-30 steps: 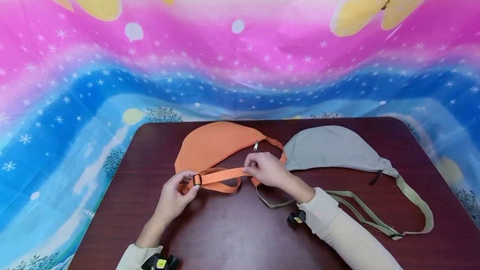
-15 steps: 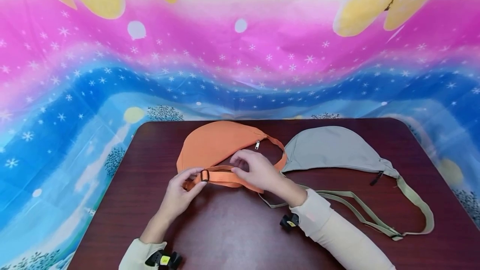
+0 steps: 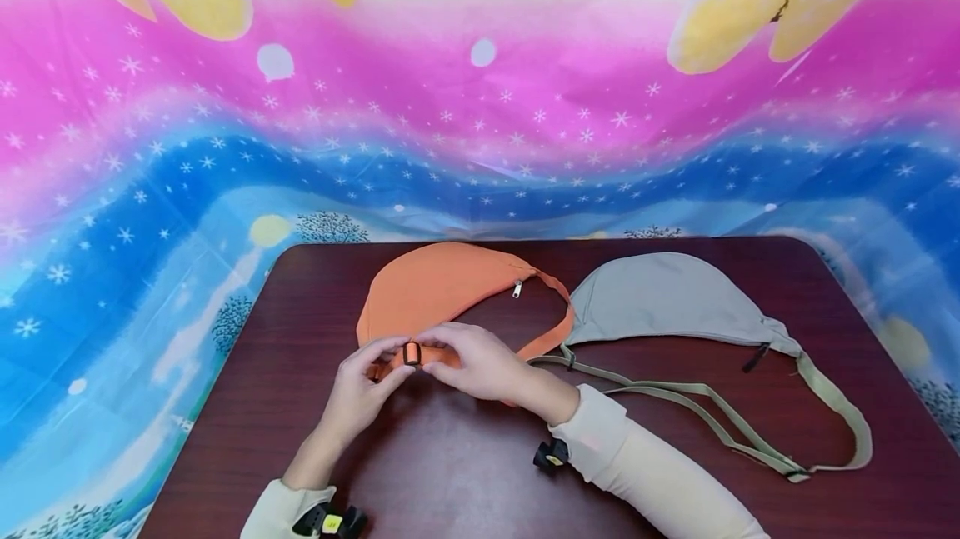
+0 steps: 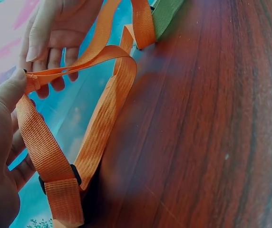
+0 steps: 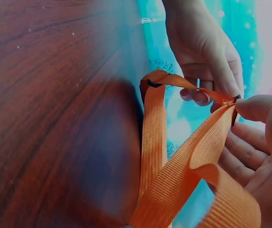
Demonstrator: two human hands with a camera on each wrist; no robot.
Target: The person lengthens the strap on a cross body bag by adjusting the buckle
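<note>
An orange crescent-shaped waist bag (image 3: 435, 289) lies on the table with its strap (image 4: 105, 121) raised in front. My left hand (image 3: 360, 381) pinches the strap by its black slider buckle (image 3: 412, 353). From the other side, my right hand (image 3: 480, 360) has its thumb and index finger at the strap beside that buckle; its other fingers hang loosely curled behind the strap in the left wrist view. The strap makes a loop between the hands and the table. A second black buckle (image 4: 76, 175) shows lower on it. The right fingertips' exact contact is partly hidden.
A grey waist bag (image 3: 667, 297) lies right of the orange one, its green strap (image 3: 697, 397) trailing toward the table's right side. The strap's near end meets the orange strap. A patterned cloth (image 3: 480, 147) hangs behind the dark wooden table (image 3: 465, 481).
My right hand has let the stretched strap slacken and slid left along it to the slider buckle. My left hand has kept its pinch and shifted slightly right.
</note>
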